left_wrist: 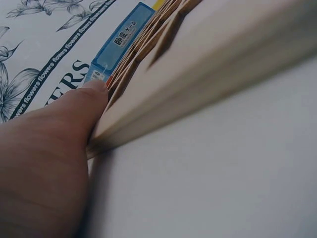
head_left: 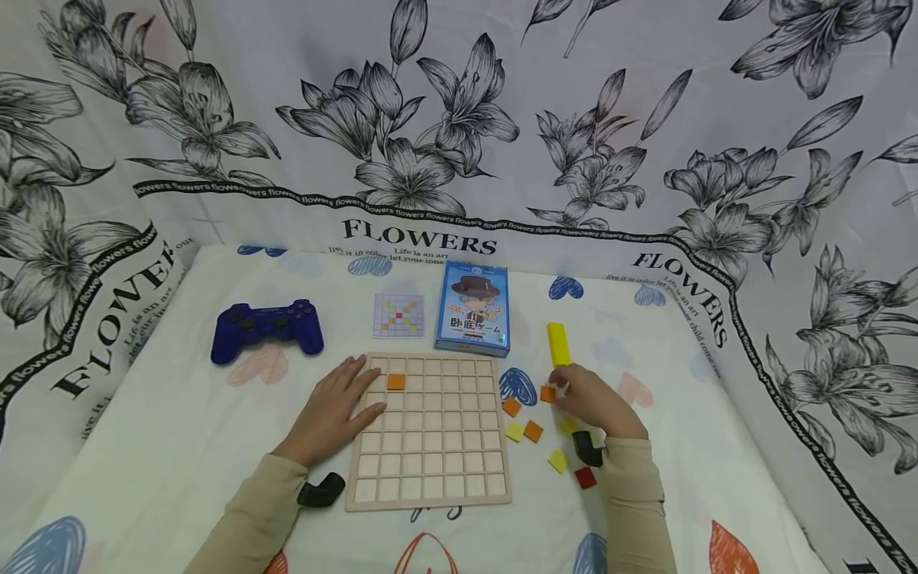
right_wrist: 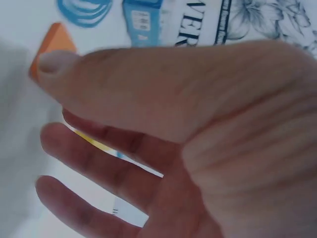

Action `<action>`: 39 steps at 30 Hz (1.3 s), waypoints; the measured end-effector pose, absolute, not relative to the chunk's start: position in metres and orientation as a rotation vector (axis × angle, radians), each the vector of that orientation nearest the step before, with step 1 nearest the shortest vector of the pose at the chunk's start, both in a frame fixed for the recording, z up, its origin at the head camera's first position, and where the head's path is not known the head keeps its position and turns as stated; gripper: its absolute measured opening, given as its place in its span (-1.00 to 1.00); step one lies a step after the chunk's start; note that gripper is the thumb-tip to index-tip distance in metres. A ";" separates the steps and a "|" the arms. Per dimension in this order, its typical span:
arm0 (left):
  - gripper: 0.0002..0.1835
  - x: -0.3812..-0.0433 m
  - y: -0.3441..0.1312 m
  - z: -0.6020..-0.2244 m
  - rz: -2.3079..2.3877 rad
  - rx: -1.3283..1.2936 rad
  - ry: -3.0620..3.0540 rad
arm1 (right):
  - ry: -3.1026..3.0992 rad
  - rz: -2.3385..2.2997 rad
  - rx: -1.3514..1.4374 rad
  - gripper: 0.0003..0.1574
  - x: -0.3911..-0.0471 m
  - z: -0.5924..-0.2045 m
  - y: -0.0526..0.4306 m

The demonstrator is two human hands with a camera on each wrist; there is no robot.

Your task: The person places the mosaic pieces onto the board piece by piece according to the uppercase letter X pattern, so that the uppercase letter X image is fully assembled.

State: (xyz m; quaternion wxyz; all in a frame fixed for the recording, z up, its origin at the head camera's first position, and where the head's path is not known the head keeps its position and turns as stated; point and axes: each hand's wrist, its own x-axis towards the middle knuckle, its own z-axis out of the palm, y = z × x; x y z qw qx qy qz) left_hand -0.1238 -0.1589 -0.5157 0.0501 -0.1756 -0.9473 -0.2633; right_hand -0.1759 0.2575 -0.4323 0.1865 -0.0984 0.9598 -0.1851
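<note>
My left hand (head_left: pixel 330 410) rests on the left edge of a wooden grid board (head_left: pixel 430 504), its fingers spread over the rim. One orange tile (head_left: pixel 396 382) lies in a cell near the board's upper left corner. To the right of the board, my right hand (head_left: pixel 591 399) pinches another orange square tile (head_left: pixel 548 394). In the right wrist view the thumb (right_wrist: pixel 99 82) lies against this tile (right_wrist: pixel 55 42); the index fingertip is mostly hidden behind it. Around that hand lie loose orange tiles (head_left: pixel 533 431), yellow tiles (head_left: pixel 558 461) and a dark red tile (head_left: pixel 586 477).
A yellow bar (head_left: pixel 558 344) lies just beyond the right hand. Behind the board are a blue game box (head_left: pixel 473 307) and a small pattern card (head_left: pixel 398 316). A blue game controller (head_left: pixel 267 329) sits at the left. Flower-printed cloth (head_left: pixel 459 159) hangs at the back.
</note>
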 end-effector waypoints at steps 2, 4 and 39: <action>-0.29 -0.124 -0.159 -0.515 -0.803 -0.538 -2.884 | 2.680 -0.535 -0.264 -0.66 -0.178 -0.435 0.259; -0.30 -0.124 -0.158 -0.514 -0.805 -0.539 -2.882 | 2.665 -0.554 -0.268 -0.66 -0.179 -0.437 0.260; -0.31 -0.121 -0.160 -0.513 -0.822 -0.543 -2.875 | 2.662 -0.579 -0.691 -0.77 -0.190 -0.442 0.169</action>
